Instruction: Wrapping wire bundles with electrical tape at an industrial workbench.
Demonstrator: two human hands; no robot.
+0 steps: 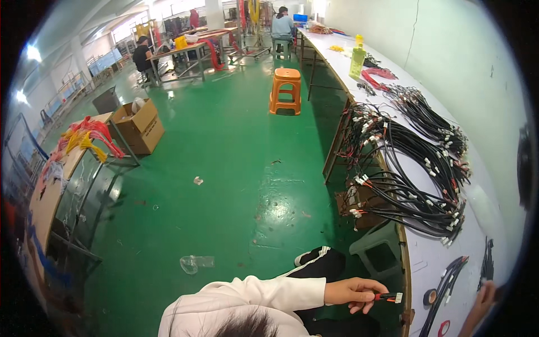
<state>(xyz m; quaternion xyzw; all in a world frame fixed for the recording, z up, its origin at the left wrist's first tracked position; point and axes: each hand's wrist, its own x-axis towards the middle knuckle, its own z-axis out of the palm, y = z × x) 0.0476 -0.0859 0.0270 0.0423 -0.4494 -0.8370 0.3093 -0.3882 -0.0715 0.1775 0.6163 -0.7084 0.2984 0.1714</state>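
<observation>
My left hand [352,292], in a white sleeve, reaches to the front edge of the white-topped bench. Its fingers are closed on a cable end, with red and black by the fingertips and a white connector [398,297] pointing right. Over the bench at the far right, my right hand [483,302] is blurred, so its fingers do not show clearly. Just beyond it lies a bunch of thin black pieces [487,259]. Between the hands a short bundle of black cables [443,292] lies beside a roll of black tape [430,296] and a red ring [444,327].
Large bundles of black cables with white connectors [426,168] cover the bench farther off, some overhanging its edge. A yellow-green bottle [357,59] stands beyond. A grey stool [377,250] is by the bench; an orange stool [285,91] and a cardboard box [140,126] stand on the floor.
</observation>
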